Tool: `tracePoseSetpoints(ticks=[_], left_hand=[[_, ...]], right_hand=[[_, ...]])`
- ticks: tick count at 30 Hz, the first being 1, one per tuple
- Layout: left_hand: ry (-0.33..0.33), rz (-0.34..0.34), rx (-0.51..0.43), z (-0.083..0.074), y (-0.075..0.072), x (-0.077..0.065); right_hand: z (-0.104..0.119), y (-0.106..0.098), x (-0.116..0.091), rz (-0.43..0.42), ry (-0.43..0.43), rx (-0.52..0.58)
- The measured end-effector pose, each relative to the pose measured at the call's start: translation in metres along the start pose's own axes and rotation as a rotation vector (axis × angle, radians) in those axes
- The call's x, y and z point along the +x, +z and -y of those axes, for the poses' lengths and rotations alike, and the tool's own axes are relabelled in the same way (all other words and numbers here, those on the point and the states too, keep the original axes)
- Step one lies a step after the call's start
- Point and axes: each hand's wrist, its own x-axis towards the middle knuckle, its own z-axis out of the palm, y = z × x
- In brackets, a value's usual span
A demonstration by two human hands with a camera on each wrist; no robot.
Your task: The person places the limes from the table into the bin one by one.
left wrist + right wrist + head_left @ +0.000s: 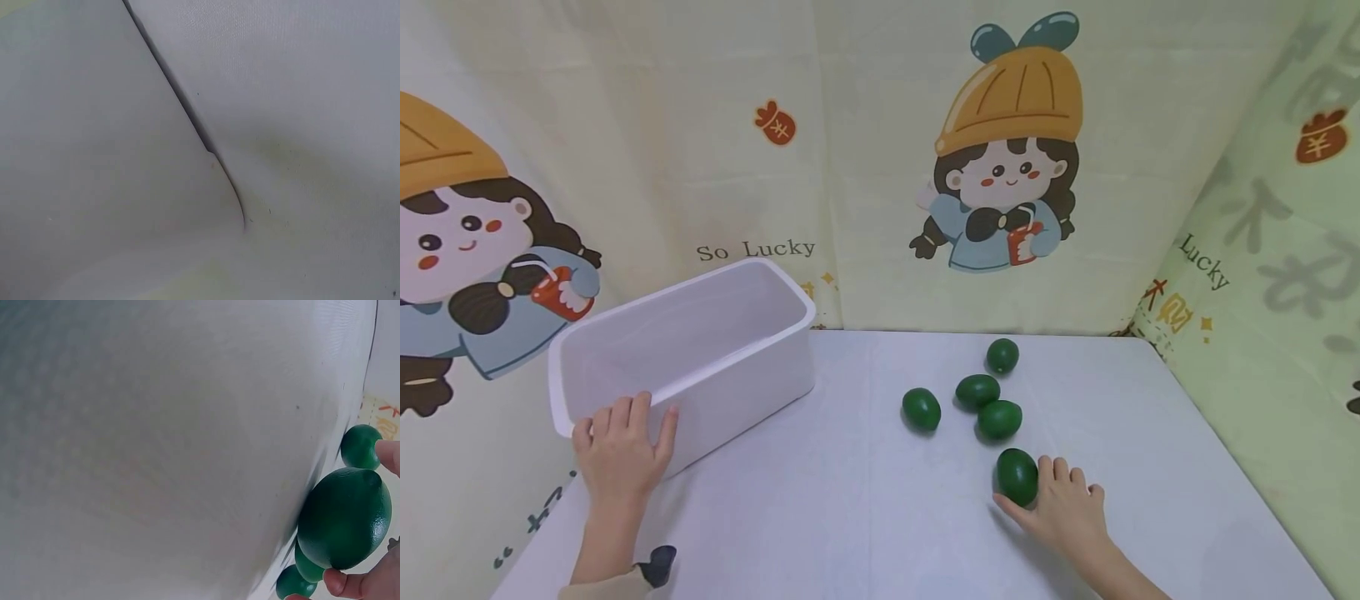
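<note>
My left hand [621, 454] grips the near rim of a long white plastic box [752, 375], fingers over the edge and thumb along the outer wall. In the left wrist view, the box's wall [112, 150] fills the left side; the hand is out of that view. At the front right, my right hand [1067, 508] holds a dark green lime [1017, 475] between thumb and fingers. The right wrist view shows this lime [344, 519] large, with a fingertip [342, 584] against its lower side and another digit above.
Several more limes lie beyond the right hand: one to the left [921, 409], two side by side [977, 392], and one farthest back [1002, 356]. A white cloth [835, 517] covers the table. Printed curtains [865, 167] stand behind and at the sides.
</note>
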Motion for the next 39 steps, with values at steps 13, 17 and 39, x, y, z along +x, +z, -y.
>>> tracePoseSetpoints(ticks=[13,17,39], left_hand=[[-0.042,-0.069,-0.043,0.0,0.008,0.003],[-0.044,-0.084,-0.059,0.001,0.01,0.004],[-0.042,-0.144,-0.073,0.006,0.02,0.007]], right_hand=[[0.003,-0.001,0.001,0.009,-0.012,-0.014],[0.003,0.0,0.003,0.024,-0.013,-0.02],[0.004,0.002,0.007,0.086,-0.017,0.015]])
